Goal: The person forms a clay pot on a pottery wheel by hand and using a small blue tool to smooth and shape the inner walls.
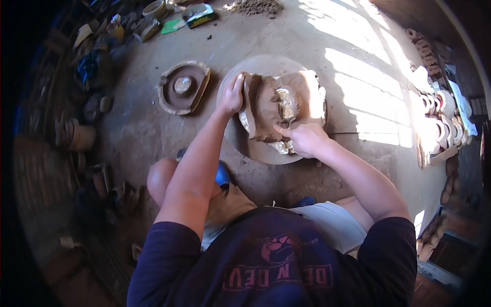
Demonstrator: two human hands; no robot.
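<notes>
A lump of wet brown clay with a hollowed middle lies on a round clay-coated disc on the floor. My left hand presses against the clay's left edge, fingers curled on it. My right hand rests at the clay's near side, index finger pushed into the lump. Both forearms reach in from below over my bent knees.
A round clay mould or dish lies left of the disc. Tools, bowls and scraps crowd the far left. Rows of pale clay pieces line the right side in sunlight. A heap of loose clay sits at the far edge.
</notes>
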